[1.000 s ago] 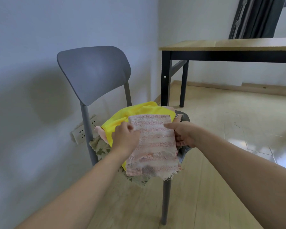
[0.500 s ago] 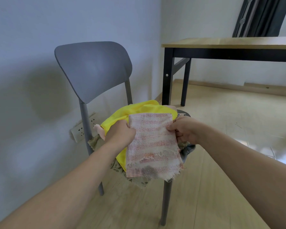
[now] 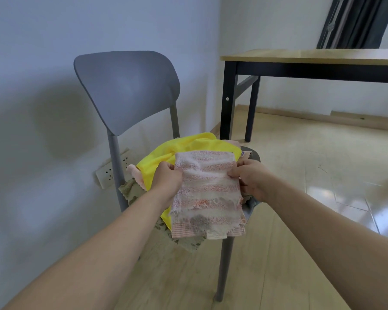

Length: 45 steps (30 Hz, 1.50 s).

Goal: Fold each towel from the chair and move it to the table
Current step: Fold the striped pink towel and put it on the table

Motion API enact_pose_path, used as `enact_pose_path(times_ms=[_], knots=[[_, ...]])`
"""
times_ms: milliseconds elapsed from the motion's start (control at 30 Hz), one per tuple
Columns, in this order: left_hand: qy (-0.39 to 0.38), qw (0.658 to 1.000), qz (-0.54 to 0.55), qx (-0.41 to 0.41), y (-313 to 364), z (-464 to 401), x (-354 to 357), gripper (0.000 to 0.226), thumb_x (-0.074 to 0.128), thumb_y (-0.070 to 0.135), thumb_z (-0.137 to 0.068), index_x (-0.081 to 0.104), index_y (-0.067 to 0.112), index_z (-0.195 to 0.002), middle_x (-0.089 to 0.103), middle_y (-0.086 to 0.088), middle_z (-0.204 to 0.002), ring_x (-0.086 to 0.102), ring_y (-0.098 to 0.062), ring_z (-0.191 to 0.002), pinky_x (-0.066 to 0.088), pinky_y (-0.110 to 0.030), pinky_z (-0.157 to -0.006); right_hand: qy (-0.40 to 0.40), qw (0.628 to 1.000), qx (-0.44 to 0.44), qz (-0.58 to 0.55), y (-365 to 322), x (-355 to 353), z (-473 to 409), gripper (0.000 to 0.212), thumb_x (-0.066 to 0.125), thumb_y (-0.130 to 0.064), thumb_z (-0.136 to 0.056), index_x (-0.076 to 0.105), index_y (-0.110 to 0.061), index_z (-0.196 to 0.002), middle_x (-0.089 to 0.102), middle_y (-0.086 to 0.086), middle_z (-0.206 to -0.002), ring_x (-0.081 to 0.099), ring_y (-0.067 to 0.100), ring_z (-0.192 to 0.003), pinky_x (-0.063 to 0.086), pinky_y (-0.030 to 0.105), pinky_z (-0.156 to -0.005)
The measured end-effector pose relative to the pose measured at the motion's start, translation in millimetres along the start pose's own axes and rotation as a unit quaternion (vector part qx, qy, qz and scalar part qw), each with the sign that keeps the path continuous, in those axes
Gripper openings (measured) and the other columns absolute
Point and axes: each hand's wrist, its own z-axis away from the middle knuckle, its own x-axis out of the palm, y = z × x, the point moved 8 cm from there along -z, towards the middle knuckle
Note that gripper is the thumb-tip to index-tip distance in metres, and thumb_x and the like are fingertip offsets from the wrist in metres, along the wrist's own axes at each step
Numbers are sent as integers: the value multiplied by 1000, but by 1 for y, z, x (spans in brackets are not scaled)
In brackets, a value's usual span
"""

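Note:
A folded pink striped towel (image 3: 207,191) with frayed lower edges hangs in front of the grey chair (image 3: 127,90). My left hand (image 3: 167,180) grips its left edge and my right hand (image 3: 251,179) pinches its right edge. Under it on the chair seat lie a yellow towel (image 3: 184,146), a pale pink cloth (image 3: 134,173) and an olive patterned cloth (image 3: 132,190). The wooden table (image 3: 311,58) with black legs stands at the upper right.
A wall with a white socket strip (image 3: 109,173) is close on the left behind the chair. Wooden and glossy tiled floor (image 3: 300,175) spreads to the right. Dark curtains (image 3: 354,21) hang behind the table.
Both hands have lifted the pink striped towel slightly off the pile, gripping its side edges more tightly. The view has shifted a little closer and lower.

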Motion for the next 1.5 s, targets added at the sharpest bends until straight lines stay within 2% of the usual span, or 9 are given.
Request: enact_pose_path(times_ms=[300, 433, 600, 700, 900, 1067, 1267, 1333, 1500], knots=[[-27, 1000, 3, -13, -12, 27, -4, 25, 53, 21, -91, 38, 15, -72, 38, -2, -66, 35, -20, -58, 28, -31, -56, -45, 998, 37, 5, 54, -6, 40, 8, 58, -10, -93, 61, -6, -87, 68, 8, -77, 63, 18, -60, 52, 26, -48], [-70, 996, -34, -35, -31, 52, -3, 13, 55, 14, -88, 55, 10, -76, 53, -7, -75, 50, -23, -67, 38, -29, -59, -48, 997, 54, 2, 67, -5, 53, 10, 59, -15, -93, 64, -6, -91, 67, 9, -81, 62, 19, -67, 53, 29, -59], [-36, 998, -15, -51, -40, 52, -11, 20, 52, 19, -90, 46, 14, -71, 46, -3, -73, 47, -24, -71, 37, -32, -62, -17, 992, 45, 115, 62, -10, 58, 19, 64, -22, -90, 55, -8, -81, 55, 9, -75, 46, 18, -61, 41, 27, -55], [-47, 995, -27, -88, -49, 56, -8, 9, 50, 21, -87, 49, 12, -87, 48, -5, -87, 46, -26, -82, 41, -35, -70, -19, 987, 47, 150, 59, -8, 62, 15, 61, -19, -91, 55, -6, -87, 54, 12, -78, 44, 19, -59, 36, 25, -48], [-48, 988, 60, -136, -60, 63, -7, 35, 51, 10, -86, 37, 13, -118, 54, -12, -103, 57, -27, -84, 53, -36, -65, -28, 983, 91, 157, 63, -6, 66, 8, 55, -18, -89, 51, -12, -86, 41, 5, -74, 31, 13, -53, 20, 23, -46], [-82, 970, 161, -163, -54, 79, -7, 39, 38, 0, -93, 25, 22, -123, 58, -13, -56, 47, -20, -43, 34, -26, -45, -38, 990, 105, 84, 70, -3, 72, 7, 53, -17, -91, 53, -15, -98, 54, 5, -81, 44, 13, -57, 29, 23, -50], [-196, 972, 125, -29, -32, 91, -16, 58, 43, -6, -80, 45, 28, -127, 53, -10, -80, 50, -18, -59, 40, -29, -53, -62, 994, 33, -83, 55, -5, 87, 32, 46, -1, -95, 38, -25, -115, 59, 11, -76, 57, 25, -61, 48, 31, -54], [-230, 972, 38, 37, -23, 97, -19, 60, 52, 2, -75, 47, 35, -126, 60, -6, -100, 55, -17, -74, 45, -29, -62, -80, 992, 13, -96, 47, -4, 94, 34, 40, 4, -93, 45, -20, -116, 64, 13, -81, 63, 26, -66, 50, 31, -55], [-175, 938, -248, 166, -13, 97, -17, 67, 58, 11, -83, 31, 45, -135, 52, 7, -101, 51, -8, -72, 34, -10, -53, -144, 985, -61, -75, 33, 4, 100, 67, 37, 25, -79, 45, -18, -130, 59, 12, -117, 65, 26, -90, 48, 34, -72]])
